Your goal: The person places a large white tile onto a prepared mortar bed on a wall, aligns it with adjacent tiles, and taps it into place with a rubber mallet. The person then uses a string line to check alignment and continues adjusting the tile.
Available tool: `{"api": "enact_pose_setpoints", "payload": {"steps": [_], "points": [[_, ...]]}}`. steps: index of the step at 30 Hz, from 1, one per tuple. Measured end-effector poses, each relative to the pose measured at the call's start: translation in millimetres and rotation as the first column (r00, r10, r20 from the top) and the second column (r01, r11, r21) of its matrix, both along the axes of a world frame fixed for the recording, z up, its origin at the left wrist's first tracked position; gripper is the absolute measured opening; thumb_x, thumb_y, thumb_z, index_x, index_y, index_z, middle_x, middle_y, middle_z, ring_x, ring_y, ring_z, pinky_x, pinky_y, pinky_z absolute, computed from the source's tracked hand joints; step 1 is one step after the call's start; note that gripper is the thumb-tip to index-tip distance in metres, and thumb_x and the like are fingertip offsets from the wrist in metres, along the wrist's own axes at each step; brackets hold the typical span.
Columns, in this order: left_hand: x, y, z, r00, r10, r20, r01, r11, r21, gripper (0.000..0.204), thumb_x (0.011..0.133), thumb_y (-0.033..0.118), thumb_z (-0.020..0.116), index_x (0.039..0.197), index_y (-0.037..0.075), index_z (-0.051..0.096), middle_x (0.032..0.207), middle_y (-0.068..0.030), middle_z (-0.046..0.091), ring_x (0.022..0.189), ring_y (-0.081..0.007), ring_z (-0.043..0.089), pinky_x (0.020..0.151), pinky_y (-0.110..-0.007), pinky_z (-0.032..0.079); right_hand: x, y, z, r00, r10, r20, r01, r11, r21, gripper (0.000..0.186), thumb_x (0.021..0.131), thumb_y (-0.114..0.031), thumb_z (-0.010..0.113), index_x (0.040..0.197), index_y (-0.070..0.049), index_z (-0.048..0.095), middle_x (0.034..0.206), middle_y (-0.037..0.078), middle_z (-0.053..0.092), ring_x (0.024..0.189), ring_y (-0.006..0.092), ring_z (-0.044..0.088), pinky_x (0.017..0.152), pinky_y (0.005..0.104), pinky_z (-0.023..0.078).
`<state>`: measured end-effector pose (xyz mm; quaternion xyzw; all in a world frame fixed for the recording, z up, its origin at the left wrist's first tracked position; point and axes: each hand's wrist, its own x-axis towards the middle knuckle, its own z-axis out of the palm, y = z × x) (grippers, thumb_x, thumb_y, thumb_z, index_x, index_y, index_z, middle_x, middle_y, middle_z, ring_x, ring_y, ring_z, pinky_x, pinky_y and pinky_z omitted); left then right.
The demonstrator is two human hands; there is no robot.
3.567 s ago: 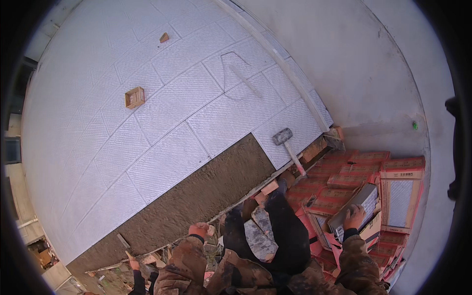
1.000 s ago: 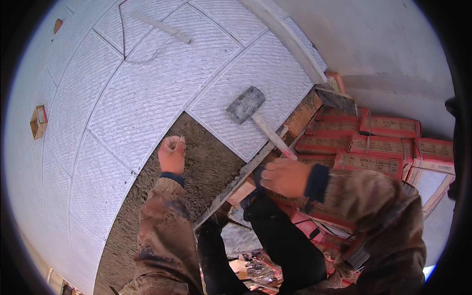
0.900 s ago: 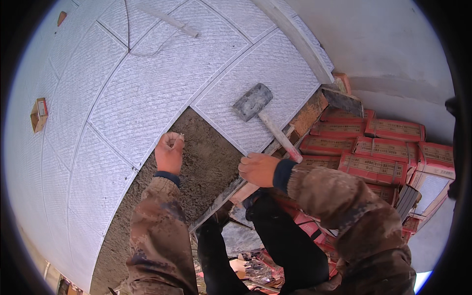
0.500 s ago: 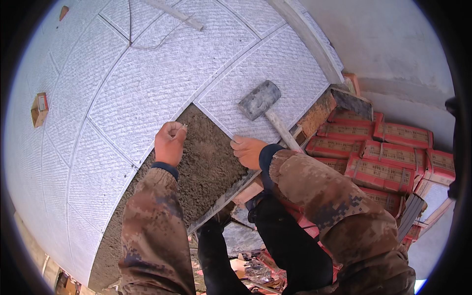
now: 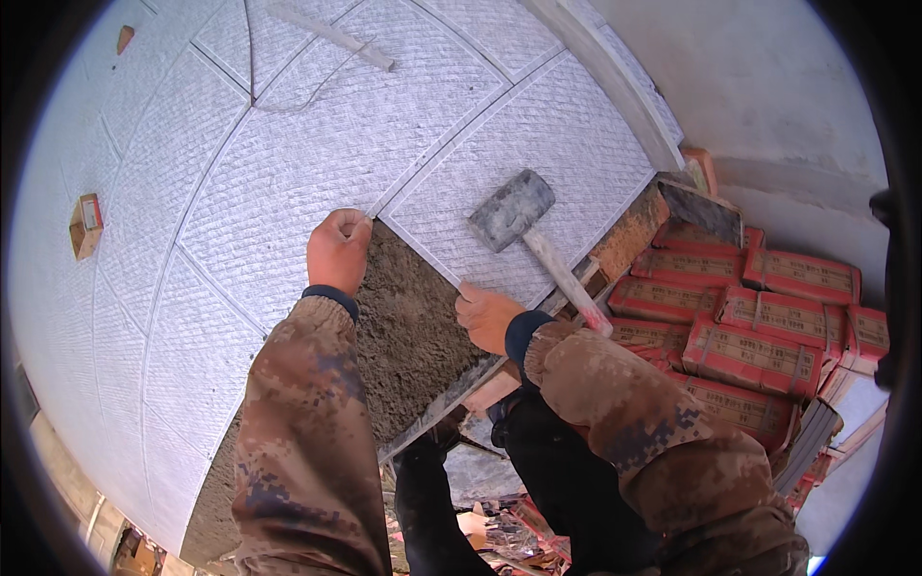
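My left hand [image 5: 336, 252] is closed, thumb and forefinger pinched at the corner where the pale ribbed tiles meet; what is in the pinch is too small to make out. Curled at the edge of the right-hand tile [image 5: 538, 130] is my right hand [image 5: 487, 315], with its fingertips together; anything in them is hidden. Between both hands lies a bed of rough grey mortar [image 5: 408, 322], bordered by the laid tiles. A rubber mallet [image 5: 514, 209] with a pale handle rests on the right-hand tile, its head toward the far side.
Red cartons [image 5: 754, 346] are stacked at the right, beside a plain wall [image 5: 759, 86]. A straight strip [image 5: 437, 420] edges the mortar's near side. On the tiles lie a small open box [image 5: 86, 228], a long bar [image 5: 331, 36] and a thin wire [image 5: 252, 58].
My left hand has moved slightly away from me, up to the tile corner. My right hand stays by the tile edge. The view has shifted a little.
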<state>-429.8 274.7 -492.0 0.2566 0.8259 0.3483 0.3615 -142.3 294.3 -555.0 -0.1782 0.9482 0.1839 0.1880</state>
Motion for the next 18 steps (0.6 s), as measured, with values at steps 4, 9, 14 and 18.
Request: {"api": "enact_pose_setpoints", "payload": {"steps": [4,9,14,18], "points": [[-0.9,10.8,-9.2,0.998,-0.057,-0.035,0.055,0.996,-0.066,0.022,0.088,0.022,0.066,0.095,0.002,0.070,0.083,-0.0119,0.071,0.075,-0.0238,0.067,0.071,-0.036,0.051,3.3,-2.1,-4.5,0.999,0.036,-0.004,-0.036,0.998,0.044,0.017,0.092,-0.028,0.057,0.108,-0.021,0.058,0.121,-0.002,0.051,0.122,0.0206,0.044,0.114,0.0411,0.027],[1.4,18.6,-22.6,0.988,-0.108,-0.113,0.099,0.991,-0.085,0.022,0.088,0.024,0.066,0.095,0.004,0.071,0.086,-0.0143,0.071,0.079,-0.0295,0.068,0.073,-0.039,0.052,10.9,-5.8,-22.4,0.994,0.109,-0.027,-0.103,0.980,0.171,0.034,0.099,-0.033,0.051,0.130,-0.019,0.044,0.138,0.000,0.041,0.129,0.0195,0.039,0.115,0.0358,0.028],[2.0,21.1,-28.6,0.983,-0.118,-0.140,0.099,0.986,-0.134,0.022,0.089,0.024,0.065,0.096,0.005,0.072,0.090,-0.0164,0.071,0.084,-0.0335,0.068,0.076,-0.041,0.052,11.2,-11.2,-31.8,0.802,0.561,0.208,-0.435,0.309,0.846,0.047,0.105,-0.037,0.043,0.147,-0.018,0.035,0.152,0.002,0.035,0.133,0.0182,0.037,0.116,0.0316,0.029],[2.3,23.0,-29.3,0.946,-0.200,-0.253,0.163,0.973,-0.161,0.025,0.089,0.023,0.066,0.098,0.000,0.071,0.087,-0.0164,0.072,0.081,-0.0292,0.069,0.075,-0.038,0.052,4.3,-14.8,-25.3,0.941,0.156,0.300,-0.273,0.874,0.401,0.064,0.105,-0.052,0.036,0.156,-0.016,0.021,0.162,0.001,0.022,0.140,0.0194,0.032,0.121,0.0322,0.028]]}}
